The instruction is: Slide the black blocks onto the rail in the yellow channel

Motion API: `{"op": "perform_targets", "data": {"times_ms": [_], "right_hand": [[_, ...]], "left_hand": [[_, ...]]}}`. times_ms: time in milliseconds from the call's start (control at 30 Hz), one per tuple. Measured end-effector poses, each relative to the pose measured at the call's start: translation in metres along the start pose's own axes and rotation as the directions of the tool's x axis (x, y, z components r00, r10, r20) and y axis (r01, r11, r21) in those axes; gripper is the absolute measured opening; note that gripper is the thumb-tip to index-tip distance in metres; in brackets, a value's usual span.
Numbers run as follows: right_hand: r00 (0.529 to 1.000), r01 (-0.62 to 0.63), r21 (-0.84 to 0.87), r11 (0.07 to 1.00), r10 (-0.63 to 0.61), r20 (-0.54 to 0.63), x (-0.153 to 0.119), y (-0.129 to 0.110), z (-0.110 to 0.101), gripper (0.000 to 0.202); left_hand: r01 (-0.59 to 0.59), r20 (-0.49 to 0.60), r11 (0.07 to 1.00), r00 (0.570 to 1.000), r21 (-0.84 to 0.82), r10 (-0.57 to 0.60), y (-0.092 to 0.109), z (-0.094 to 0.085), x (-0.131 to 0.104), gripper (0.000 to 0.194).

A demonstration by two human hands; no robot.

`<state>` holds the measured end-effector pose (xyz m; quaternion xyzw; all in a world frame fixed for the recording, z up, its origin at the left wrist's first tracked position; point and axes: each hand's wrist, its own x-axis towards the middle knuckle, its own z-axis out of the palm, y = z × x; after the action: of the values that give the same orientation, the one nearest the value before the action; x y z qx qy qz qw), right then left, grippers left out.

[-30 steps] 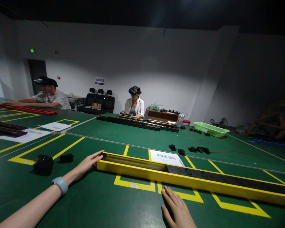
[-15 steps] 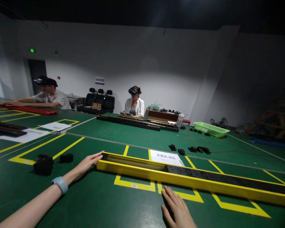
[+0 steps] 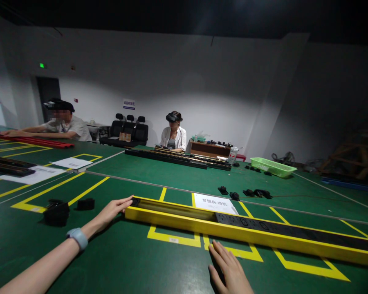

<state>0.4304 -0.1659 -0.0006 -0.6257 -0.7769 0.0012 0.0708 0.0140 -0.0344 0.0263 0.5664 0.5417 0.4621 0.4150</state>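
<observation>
A long yellow channel (image 3: 184, 222) lies across the green table, running off to the right edge. Black socket modules (image 3: 254, 224) fill its right part, and a small black piece (image 3: 135, 201) sits in its left end; the stretch between is hollow. My left hand (image 3: 115, 208) touches that left end, fingers stretched over the corner, the thumb side partly hidden. My right hand (image 3: 228, 267) rests on the table just in front of the channel, fingers apart and holding nothing. Behind the channel is a white paper label (image 3: 214, 203).
Black parts (image 3: 55, 213) lie left of my left hand, and several small black parts (image 3: 248, 192) behind the channel. Farther off are a green basket (image 3: 272, 167), dark rails (image 3: 178, 159) and a red rail (image 3: 43, 141). Two people sit across the table.
</observation>
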Motion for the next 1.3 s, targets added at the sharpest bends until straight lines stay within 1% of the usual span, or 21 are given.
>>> {"op": "perform_targets", "data": {"times_ms": [267,467,533,600,667,700,800,900,1067,1200,1300], "right_hand": [[1.000,-0.003,0.007,1.000,0.003,-0.004,-0.001,0.000,0.000,0.053],[1.000,0.005,-0.002,1.000,-0.005,-0.009,-0.001,0.001,0.001,0.052],[1.000,0.008,-0.005,1.000,-0.008,-0.017,0.000,0.001,0.001,0.052],[1.000,0.008,-0.005,1.000,-0.008,-0.021,0.000,0.001,0.001,0.052],[1.000,0.004,0.000,1.000,-0.004,-0.024,0.001,0.001,0.002,0.052],[1.000,0.004,0.006,1.000,-0.004,-0.031,0.001,0.001,0.003,0.052],[0.998,0.018,0.034,0.999,-0.016,-0.061,0.000,0.002,0.004,0.051],[0.996,0.025,0.068,0.997,-0.019,-0.087,-0.001,0.003,0.006,0.050],[0.993,0.037,0.101,0.994,-0.025,-0.115,-0.001,0.006,0.009,0.048],[0.991,0.037,0.110,0.993,-0.022,-0.134,-0.001,0.007,0.010,0.046],[0.995,0.022,0.097,0.995,-0.012,-0.104,-0.001,0.004,0.007,0.047]], "left_hand": [[0.000,0.012,0.999,1.000,-0.038,0.000,-0.004,-0.004,0.003,0.065],[-0.012,0.004,0.999,1.000,-0.048,0.012,-0.017,-0.003,0.011,0.065],[-0.066,-0.021,0.998,0.998,-0.006,0.065,-0.021,-0.002,0.013,0.061],[-0.159,-0.085,0.982,0.982,0.104,0.168,-0.023,-0.001,0.013,0.053],[-0.246,-0.143,0.933,0.946,0.265,0.290,-0.022,0.000,0.012,0.045],[-0.275,-0.151,0.899,0.928,0.342,0.341,-0.021,0.000,0.010,0.042],[-0.327,-0.121,0.812,0.894,0.484,0.432,-0.017,0.002,0.004,0.036],[-0.369,-0.087,0.768,0.874,0.523,0.478,-0.014,0.004,-0.001,0.034],[-0.425,-0.024,0.745,0.861,0.514,0.508,-0.010,0.004,-0.002,0.031],[-0.482,0.065,0.690,0.841,0.539,0.537,-0.005,0.002,0.000,0.032],[-0.480,0.115,0.668,0.851,0.570,0.513,0.002,0.003,0.002,0.033]]}}
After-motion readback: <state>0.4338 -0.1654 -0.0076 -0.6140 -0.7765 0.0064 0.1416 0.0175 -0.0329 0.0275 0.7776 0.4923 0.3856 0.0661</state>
